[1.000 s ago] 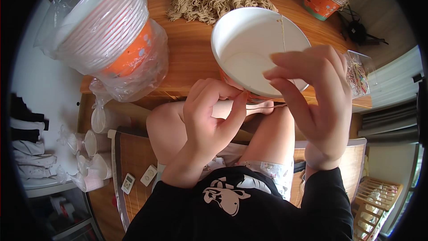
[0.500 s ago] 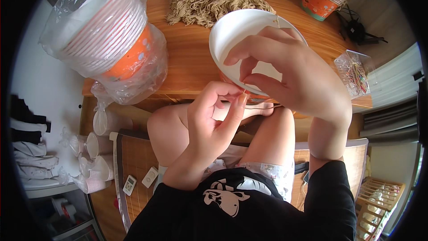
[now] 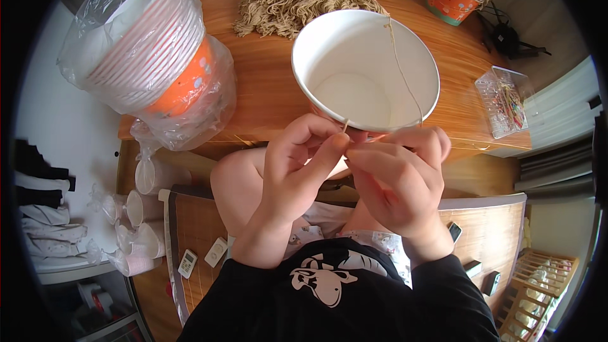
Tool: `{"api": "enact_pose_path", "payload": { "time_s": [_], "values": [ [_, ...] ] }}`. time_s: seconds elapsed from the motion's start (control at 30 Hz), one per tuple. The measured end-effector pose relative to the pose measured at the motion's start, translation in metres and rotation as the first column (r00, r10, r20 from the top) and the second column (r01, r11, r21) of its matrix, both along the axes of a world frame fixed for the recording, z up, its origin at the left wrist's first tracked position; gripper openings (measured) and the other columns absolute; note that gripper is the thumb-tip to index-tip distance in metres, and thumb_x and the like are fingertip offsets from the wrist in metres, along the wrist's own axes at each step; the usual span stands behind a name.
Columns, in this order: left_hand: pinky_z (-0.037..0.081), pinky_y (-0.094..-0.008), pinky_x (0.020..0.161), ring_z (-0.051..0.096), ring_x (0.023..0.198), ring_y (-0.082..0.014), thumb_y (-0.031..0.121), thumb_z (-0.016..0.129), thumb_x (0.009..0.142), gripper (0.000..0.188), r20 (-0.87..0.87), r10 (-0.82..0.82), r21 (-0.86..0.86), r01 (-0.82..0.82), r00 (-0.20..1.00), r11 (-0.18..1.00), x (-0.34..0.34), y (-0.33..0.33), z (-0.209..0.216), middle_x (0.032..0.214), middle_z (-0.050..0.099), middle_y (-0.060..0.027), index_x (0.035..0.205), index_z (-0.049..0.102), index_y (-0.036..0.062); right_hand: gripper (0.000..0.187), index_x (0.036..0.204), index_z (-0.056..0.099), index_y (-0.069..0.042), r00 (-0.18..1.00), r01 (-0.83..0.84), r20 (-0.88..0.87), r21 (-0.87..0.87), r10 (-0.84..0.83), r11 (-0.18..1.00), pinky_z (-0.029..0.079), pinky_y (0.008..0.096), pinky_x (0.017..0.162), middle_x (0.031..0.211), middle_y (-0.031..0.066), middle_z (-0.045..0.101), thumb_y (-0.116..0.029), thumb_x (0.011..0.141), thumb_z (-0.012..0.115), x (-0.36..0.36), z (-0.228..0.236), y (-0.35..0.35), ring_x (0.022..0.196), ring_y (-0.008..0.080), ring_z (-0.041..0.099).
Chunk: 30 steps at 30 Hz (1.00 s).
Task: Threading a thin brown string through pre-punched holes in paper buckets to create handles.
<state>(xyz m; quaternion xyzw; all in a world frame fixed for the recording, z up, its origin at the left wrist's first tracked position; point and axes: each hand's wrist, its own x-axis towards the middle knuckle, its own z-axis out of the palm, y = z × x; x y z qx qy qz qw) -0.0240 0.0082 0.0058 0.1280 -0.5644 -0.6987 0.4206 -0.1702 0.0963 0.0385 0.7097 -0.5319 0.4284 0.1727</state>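
Tan string (image 3: pixel 346 125) sits pinched in the left hand (image 3: pixel 296 158). The right hand (image 3: pixel 400 174) curls just beside it, fingertips together.

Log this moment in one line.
left hand: pinching tan strand | right hand: close beside | bucket: open side up, string inside

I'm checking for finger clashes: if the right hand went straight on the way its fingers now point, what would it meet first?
Probably the left hand, which lies just leftward of the right hand; whether they already touch is hard to tell.
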Motion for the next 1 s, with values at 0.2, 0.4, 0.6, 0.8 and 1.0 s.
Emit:
{"api": "enact_pose_path", "payload": {
  "time_s": [0.2, 0.4, 0.6, 0.8, 1.0],
  "values": [
    [0.055, -0.0306, 0.091, 0.068, 0.099, -0.0165, 0.007, 0.055, 0.103, 0.013, -0.124, -0.034, 0.075, 0.044, 0.992, 0.996, 0.006, 0.001, -0.003, 0.106, 0.071, -0.0159, 0.104, 0.060, -0.0051, 0.043, 0.101, 0.061, -0.016, 0.976, 0.219, 0.002, -0.080, -0.220, 0.972, 0.031, 0.0377, 0.086, 0.097, -0.0045, 0.070, -0.014, 0.067, 0.087, 0.014, -0.037, 0.005, 0.094, 0.0190, 0.056],
    [0.052, -0.0315, 0.092, 0.066, 0.102, -0.0167, 0.007, 0.057, 0.101, 0.012, -0.001, 0.075, -0.033, -0.075, 0.997, 0.997, 0.011, 0.005, 0.000, 0.106, 0.070, -0.0147, 0.103, 0.061, -0.0040, 0.045, 0.105, 0.062, -0.014, 0.969, 0.245, -0.001, -0.038, -0.245, 0.969, 0.031, 0.0379, 0.087, 0.096, -0.0041, 0.070, -0.007, 0.067, 0.085, 0.009, -0.038, 0.004, 0.094, 0.0199, 0.056],
    [0.049, -0.0270, 0.082, 0.064, 0.093, -0.0133, 0.002, 0.065, 0.095, 0.008, 0.144, 0.467, -0.446, -0.364, 0.872, 0.818, 0.012, 0.007, -0.017, 0.099, 0.069, -0.0115, 0.098, 0.070, -0.0033, 0.043, 0.107, 0.061, -0.011, 0.981, 0.068, 0.180, 0.046, -0.075, 0.997, 0.033, 0.0370, 0.088, 0.096, -0.0024, 0.070, 0.000, 0.070, 0.079, 0.009, -0.022, 0.016, 0.091, 0.0208, 0.055],
    [0.052, -0.0260, 0.084, 0.066, 0.092, -0.0152, 0.001, 0.067, 0.094, 0.012, -0.062, 0.210, 0.010, -0.210, 0.976, 0.978, 0.002, 0.011, -0.030, 0.100, 0.071, -0.0117, 0.104, 0.072, -0.0044, 0.041, 0.102, 0.065, -0.012, 0.983, 0.009, 0.181, 0.051, -0.018, 0.999, 0.029, 0.0387, 0.086, 0.100, -0.0064, 0.069, -0.004, 0.065, 0.077, 0.024, -0.027, 0.021, 0.095, 0.0168, 0.057],
    [0.055, -0.0279, 0.083, 0.068, 0.089, -0.0152, 0.006, 0.066, 0.096, 0.016, -0.203, 0.008, 0.385, 0.072, 0.979, 0.920, 0.000, 0.009, -0.032, 0.096, 0.073, -0.0113, 0.109, 0.070, -0.0033, 0.032, 0.097, 0.062, -0.014, 0.995, 0.089, 0.041, 0.021, -0.090, 0.996, 0.030, 0.0406, 0.089, 0.100, -0.0055, 0.070, -0.006, 0.068, 0.075, 0.024, -0.037, 0.021, 0.095, 0.0174, 0.060]
  ]
}}
